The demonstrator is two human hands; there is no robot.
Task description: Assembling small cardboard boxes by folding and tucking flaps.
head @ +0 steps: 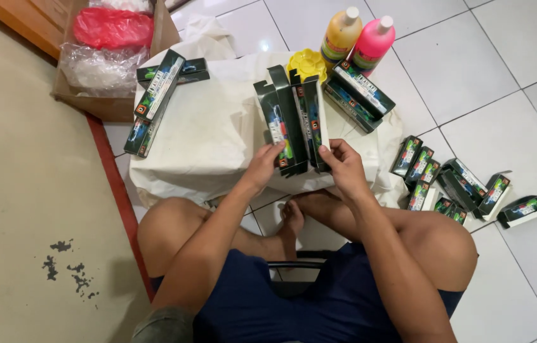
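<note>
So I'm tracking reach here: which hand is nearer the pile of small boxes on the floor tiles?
Right. The right hand is beside the pile of small boxes; the left hand is farther away, across the held cartons.

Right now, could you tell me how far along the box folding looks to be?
Done, it seems: a heap of folded dark boxes on the tiled floor. In hand: the left hand and right hand hold flat box sleeves over the white cloth. Left: flat stacks at the cloth's left and right. Neither the counts nor the total can be read.
</note>
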